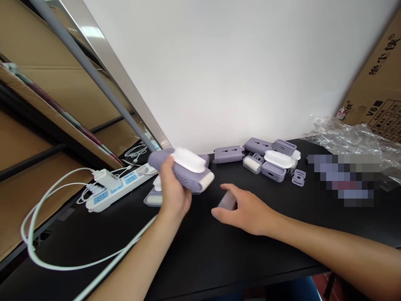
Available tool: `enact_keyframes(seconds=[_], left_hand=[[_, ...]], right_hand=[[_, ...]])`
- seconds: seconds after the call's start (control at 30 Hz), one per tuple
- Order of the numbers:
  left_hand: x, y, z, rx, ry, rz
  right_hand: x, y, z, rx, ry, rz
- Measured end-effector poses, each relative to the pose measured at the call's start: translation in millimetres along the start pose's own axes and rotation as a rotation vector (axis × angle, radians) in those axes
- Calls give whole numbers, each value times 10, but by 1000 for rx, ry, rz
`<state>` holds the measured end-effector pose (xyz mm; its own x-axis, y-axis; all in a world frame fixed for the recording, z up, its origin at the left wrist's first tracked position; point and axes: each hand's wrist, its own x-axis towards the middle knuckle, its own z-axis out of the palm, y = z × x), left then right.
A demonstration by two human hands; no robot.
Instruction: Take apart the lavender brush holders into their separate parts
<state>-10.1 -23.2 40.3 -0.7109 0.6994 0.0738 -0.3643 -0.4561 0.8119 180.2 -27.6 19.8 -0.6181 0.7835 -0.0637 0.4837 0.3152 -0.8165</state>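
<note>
My left hand [175,188] is closed around a purple cleaning brush [188,177], raised above the table and tilted. The brush has a white bristle head [189,159] on top and a cream roller [207,181] at its right end. Low over the black table, my right hand [250,209] has its thumb and fingers curved around a small translucent cover [228,201]; part of the cover is hidden by the hand. Behind my left hand lie more purple parts [153,197], partly hidden by it.
Purple housings [228,154], a white bristle head [278,159], a cream roller [252,164] and a flat purple plate [298,178] lie toward the wall. A power strip [125,184] with white cables stands left. Clear plastic wrap [347,133] and a cardboard box [376,83] are right.
</note>
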Motion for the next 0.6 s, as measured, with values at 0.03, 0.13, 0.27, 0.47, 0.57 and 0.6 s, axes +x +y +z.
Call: enact_keyframes(seconds=[0.03, 0.13, 0.27, 0.47, 0.57, 0.6], left_hand=[[68, 57, -9, -34, 30, 12], [186, 176, -39, -61, 51, -17], [134, 151, -45, -81, 20, -107], [-11, 72, -25, -97, -30, -72], [-56, 61, -13, -109, -49, -50], [-70, 55, -9, -105, -56, -55]], right_hand=[[-1, 13, -7, -38, 5, -37], [49, 88, -57, -249, 102, -241], [212, 281, -210, -482, 160, -378], [352, 516, -473, -645, 174, -388], [350, 541, -521, -705, 238, -369], [341, 528, -517, -706, 272, -377]])
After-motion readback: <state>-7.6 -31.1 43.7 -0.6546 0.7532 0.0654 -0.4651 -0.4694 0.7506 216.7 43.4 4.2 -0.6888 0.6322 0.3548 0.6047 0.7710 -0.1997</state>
